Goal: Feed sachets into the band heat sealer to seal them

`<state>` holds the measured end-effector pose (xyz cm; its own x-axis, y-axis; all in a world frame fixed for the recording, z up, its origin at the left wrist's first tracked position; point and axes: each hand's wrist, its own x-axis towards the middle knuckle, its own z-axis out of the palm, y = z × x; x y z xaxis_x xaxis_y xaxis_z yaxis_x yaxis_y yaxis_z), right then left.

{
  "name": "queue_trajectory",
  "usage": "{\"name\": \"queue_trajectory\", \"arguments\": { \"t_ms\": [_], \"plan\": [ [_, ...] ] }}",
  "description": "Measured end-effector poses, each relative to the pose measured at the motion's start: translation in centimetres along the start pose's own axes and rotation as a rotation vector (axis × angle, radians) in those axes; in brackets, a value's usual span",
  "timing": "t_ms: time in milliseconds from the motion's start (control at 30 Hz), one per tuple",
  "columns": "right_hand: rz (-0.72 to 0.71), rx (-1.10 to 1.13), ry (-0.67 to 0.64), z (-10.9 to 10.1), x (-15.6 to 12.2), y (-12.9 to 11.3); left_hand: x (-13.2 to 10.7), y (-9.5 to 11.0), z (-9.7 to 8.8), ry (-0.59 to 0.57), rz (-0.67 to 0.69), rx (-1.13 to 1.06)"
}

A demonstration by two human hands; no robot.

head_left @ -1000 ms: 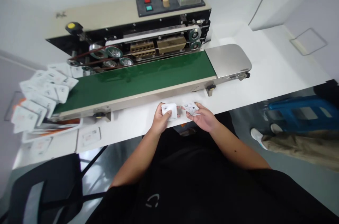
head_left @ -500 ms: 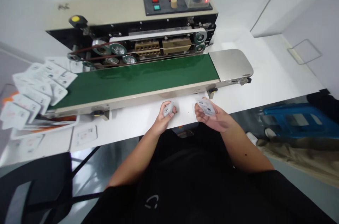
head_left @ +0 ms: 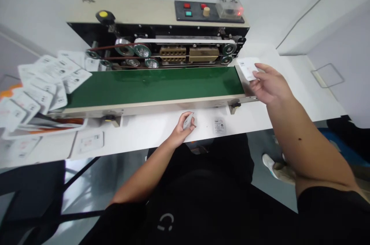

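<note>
My left hand (head_left: pixel 181 130) is near the table's front edge, pinching a small white sachet (head_left: pixel 188 121) between its fingers. My right hand (head_left: pixel 270 84) reaches out over the right end of the green conveyor belt (head_left: pixel 153 87). It holds a white sachet (head_left: pixel 248 69) by its edge, just above the belt's steel end plate (head_left: pixel 240 79). Another printed sachet (head_left: pixel 219 125) lies flat on the white table (head_left: pixel 144 134) between my hands. The conveyor belongs to a band sealing machine (head_left: pixel 162 48), with its belts and pulleys exposed.
A loose heap of white sachets (head_left: pixel 40 85) covers the left end, over a printed orange-and-white sheet (head_left: pixel 54 121). A white card (head_left: pixel 91 142) lies near the table's edge. Lower right are a co-worker's white shoe (head_left: pixel 268 166) and a blue crate (head_left: pixel 341 137).
My right hand has moved right and away from me to the conveyor's end. A printed sachet now lies on the table. My left hand has barely moved.
</note>
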<state>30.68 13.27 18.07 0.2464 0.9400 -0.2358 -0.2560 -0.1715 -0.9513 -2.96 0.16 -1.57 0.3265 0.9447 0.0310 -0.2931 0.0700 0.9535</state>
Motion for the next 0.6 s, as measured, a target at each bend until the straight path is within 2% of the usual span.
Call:
{"name": "queue_trajectory", "arguments": {
  "t_ms": [133,333,600],
  "plan": [
    [0.02,-0.011,0.067,0.5,2.7,0.2,-0.1,0.5,0.3,-0.008,-0.017,-0.043],
    [0.029,0.033,0.114,1.4,4.4,1.2,0.0,1.2,0.5,-0.008,-0.02,-0.044],
    [-0.002,0.028,-0.007,3.6,5.3,2.3,0.0,1.6,0.6,-0.025,-0.017,-0.026]
  ]
}}
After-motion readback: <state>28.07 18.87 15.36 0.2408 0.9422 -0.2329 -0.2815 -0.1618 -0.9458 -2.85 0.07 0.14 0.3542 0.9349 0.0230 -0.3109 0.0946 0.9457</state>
